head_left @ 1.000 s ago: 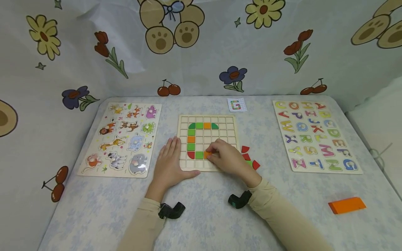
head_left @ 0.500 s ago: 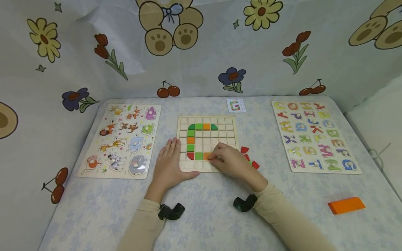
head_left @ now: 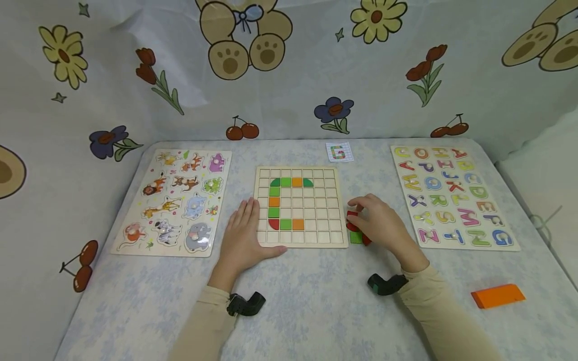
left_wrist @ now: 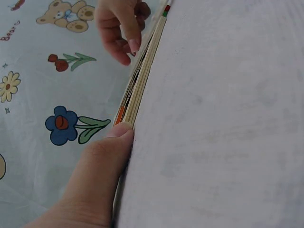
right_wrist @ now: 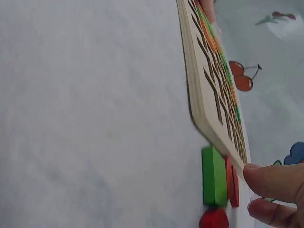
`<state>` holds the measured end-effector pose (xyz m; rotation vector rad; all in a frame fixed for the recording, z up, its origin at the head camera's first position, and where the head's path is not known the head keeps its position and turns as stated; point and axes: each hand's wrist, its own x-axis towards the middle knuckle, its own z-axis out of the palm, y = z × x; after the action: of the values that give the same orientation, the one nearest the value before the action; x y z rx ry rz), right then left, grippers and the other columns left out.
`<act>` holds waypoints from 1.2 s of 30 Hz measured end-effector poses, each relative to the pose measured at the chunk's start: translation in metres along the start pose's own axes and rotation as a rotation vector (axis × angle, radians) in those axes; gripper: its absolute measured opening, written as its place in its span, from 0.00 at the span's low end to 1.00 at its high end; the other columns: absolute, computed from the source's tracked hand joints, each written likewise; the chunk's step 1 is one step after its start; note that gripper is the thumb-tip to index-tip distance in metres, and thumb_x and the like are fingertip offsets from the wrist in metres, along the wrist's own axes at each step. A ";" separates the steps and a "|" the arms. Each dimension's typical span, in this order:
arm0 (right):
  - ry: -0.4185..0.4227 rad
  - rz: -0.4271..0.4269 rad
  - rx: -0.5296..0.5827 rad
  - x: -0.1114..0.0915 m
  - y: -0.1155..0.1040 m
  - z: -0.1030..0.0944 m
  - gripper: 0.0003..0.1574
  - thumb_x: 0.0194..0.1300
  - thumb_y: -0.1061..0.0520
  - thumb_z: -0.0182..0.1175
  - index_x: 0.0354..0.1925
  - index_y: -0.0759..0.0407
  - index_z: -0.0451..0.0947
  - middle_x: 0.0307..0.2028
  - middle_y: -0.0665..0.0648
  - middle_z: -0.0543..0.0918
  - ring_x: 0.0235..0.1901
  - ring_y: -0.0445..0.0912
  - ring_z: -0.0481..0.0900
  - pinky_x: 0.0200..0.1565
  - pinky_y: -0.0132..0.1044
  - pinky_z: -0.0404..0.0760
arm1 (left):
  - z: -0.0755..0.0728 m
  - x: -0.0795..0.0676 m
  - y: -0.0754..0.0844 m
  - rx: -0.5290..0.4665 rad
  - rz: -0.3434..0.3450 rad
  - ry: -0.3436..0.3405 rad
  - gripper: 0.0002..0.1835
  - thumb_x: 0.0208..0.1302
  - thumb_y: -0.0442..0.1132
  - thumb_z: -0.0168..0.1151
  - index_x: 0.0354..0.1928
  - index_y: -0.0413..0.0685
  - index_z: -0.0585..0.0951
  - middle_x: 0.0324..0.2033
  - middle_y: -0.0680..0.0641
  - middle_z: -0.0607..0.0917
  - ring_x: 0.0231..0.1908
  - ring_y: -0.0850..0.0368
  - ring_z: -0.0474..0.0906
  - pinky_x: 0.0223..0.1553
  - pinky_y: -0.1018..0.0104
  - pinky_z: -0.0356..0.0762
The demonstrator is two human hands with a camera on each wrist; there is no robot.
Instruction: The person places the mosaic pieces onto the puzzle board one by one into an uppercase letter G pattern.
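Observation:
A square wooden grid board lies mid-table, with green, orange and red tiles along its top, left column and lower row. My left hand rests at the board's lower left corner, fingers straight, thumb along the near edge; the left wrist view shows that thumb touching the edge. To the right of the board my right hand hovers over loose pieces, thumb and forefinger apart. Below it are red quarter-round pieces and a green square block. The right wrist view shows the green block beside the board's corner.
An animal peg puzzle lies left, a letter puzzle right. Behind the board sits a small card showing a coloured G pattern. An orange block lies near the front right. A printed cloth hangs behind the table.
My right hand has let go of the orange tile in the lower row and moved right, off the board, to the loose pieces. My left hand has stayed in place.

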<state>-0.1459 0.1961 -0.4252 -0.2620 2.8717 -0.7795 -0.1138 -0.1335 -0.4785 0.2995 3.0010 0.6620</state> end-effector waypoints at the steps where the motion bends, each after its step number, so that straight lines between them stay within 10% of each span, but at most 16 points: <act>1: -0.009 0.016 -0.005 0.000 0.003 -0.001 0.21 0.66 0.51 0.65 0.56 0.54 0.79 0.45 0.56 0.79 0.37 0.49 0.75 0.36 0.38 0.74 | 0.000 0.000 0.000 0.002 0.000 0.000 0.75 0.39 0.82 0.63 0.79 0.43 0.43 0.80 0.44 0.44 0.80 0.48 0.36 0.79 0.48 0.40; 16: -0.085 0.027 0.011 0.008 0.014 -0.007 0.14 0.66 0.51 0.65 0.48 0.54 0.83 0.47 0.58 0.80 0.46 0.53 0.77 0.49 0.50 0.77 | -0.001 0.000 0.001 0.004 -0.010 -0.007 0.75 0.39 0.82 0.63 0.79 0.43 0.42 0.80 0.45 0.44 0.80 0.49 0.36 0.79 0.49 0.39; 27: -0.113 0.037 0.149 0.009 0.011 -0.008 0.09 0.68 0.54 0.64 0.41 0.54 0.74 0.37 0.55 0.79 0.25 0.47 0.74 0.26 0.36 0.76 | -0.003 0.000 0.002 -0.006 -0.006 -0.002 0.75 0.39 0.82 0.63 0.79 0.44 0.42 0.80 0.45 0.44 0.80 0.49 0.36 0.79 0.49 0.39; 36: -0.143 -0.113 0.244 0.018 -0.017 0.001 0.08 0.67 0.53 0.65 0.41 0.52 0.76 0.36 0.52 0.79 0.26 0.46 0.73 0.28 0.33 0.74 | -0.002 0.000 0.002 0.000 -0.007 0.000 0.75 0.39 0.82 0.63 0.79 0.44 0.42 0.80 0.45 0.44 0.80 0.49 0.36 0.79 0.50 0.38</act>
<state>-0.1606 0.1777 -0.4190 -0.4323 2.6155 -1.0736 -0.1138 -0.1329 -0.4757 0.2894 3.0012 0.6610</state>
